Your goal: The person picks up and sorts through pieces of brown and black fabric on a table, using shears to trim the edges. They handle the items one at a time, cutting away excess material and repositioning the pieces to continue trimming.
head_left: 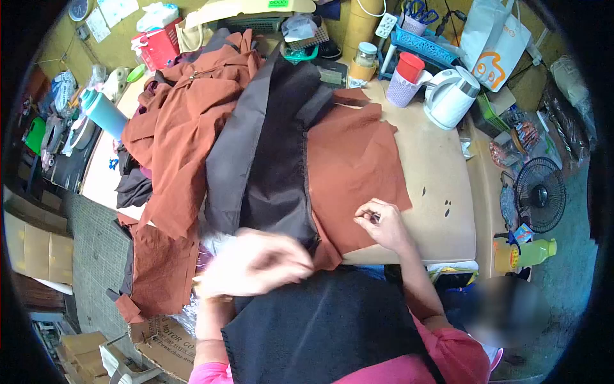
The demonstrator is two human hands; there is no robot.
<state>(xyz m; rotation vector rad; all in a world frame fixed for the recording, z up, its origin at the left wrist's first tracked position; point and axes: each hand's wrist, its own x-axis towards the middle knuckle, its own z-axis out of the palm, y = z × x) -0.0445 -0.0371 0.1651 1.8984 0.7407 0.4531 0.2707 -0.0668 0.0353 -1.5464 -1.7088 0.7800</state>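
Rust-brown fabric [355,173] lies flat on the table, joined or overlapped along a seam with black fabric [268,147] to its left. My right hand [382,225] is over the lower right part of the brown cloth, its thumb and fingers pinched together. Something small and dark shows between them, too small to name. Near the table's front edge, my left hand [259,261] is smeared by motion just below the black fabric, so its fingers cannot be made out. A heap of brown garment cloth [185,121] covers the left side and hangs over the edge.
At the back stand a white electric kettle [451,96], a purple cup [403,88] with a red one in it, and a blue basket [425,46]. A light-blue bottle [103,112] is at the left. On the right are a black fan [540,194] and a green bottle [536,253].
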